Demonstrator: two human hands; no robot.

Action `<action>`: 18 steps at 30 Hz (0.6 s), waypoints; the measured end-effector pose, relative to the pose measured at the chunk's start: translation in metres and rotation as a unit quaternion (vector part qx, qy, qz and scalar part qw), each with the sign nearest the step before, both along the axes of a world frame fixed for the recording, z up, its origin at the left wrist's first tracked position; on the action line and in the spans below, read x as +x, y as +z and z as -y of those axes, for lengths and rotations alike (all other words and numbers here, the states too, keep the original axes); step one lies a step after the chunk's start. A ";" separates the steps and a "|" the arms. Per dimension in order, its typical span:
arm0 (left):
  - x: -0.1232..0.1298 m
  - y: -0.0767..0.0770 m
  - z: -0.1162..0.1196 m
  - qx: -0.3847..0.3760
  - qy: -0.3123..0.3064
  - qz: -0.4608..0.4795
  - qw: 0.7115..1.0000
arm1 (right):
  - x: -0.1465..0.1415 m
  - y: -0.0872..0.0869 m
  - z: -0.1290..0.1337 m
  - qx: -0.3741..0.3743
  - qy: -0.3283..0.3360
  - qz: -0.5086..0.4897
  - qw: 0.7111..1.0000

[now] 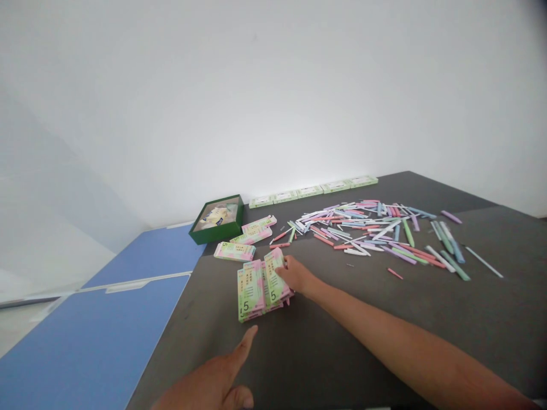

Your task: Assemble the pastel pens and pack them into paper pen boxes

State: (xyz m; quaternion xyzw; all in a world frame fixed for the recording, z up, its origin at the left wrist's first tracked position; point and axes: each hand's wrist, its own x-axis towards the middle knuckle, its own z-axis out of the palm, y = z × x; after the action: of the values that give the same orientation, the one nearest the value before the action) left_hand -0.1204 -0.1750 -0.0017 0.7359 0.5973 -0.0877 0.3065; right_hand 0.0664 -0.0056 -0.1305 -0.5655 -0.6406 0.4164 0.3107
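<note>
A stack of small green-and-pink boxes point(251, 290), each printed with a 5, lies on the dark tabletop in front of me. My right hand point(297, 274) reaches in from the right and grips the upper right box point(274, 280) by its right side, with fingers partly hidden. That box rests tilted against the others. Below the stack, my left hand point(222, 373) holds nothing; its index finger stretches toward the boxes without touching them, and the thumb stands apart.
More such boxes point(235, 251) lie behind the stack. A green open carton point(217, 219) stands at the back left, with crumpled contents. Pale green boxes point(310, 191) line the wall. Many coloured pens and thin sticks point(354, 223) are scattered across the dark table point(342, 364).
</note>
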 end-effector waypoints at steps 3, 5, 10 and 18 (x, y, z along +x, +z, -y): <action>-0.004 -0.004 -0.010 0.013 -0.001 -0.007 1.000 | -0.014 0.001 -0.006 0.011 0.007 0.044 0.999; -0.007 -0.008 -0.015 -0.003 -0.010 -0.012 1.000 | -0.019 0.000 -0.004 0.026 0.015 0.067 0.997; -0.017 -0.021 -0.019 -0.020 -0.028 -0.016 0.999 | -0.021 -0.004 0.006 0.051 0.025 0.118 0.991; -0.035 -0.035 -0.025 -0.014 -0.061 0.027 0.998 | -0.016 0.007 0.004 0.103 0.014 0.141 0.985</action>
State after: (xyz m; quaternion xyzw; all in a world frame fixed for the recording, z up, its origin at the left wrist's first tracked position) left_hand -0.1556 -0.1498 -0.0367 0.7685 0.5418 -0.0952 0.3268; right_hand 0.0508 -0.0098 -0.1233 -0.5744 -0.7252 0.2692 0.2678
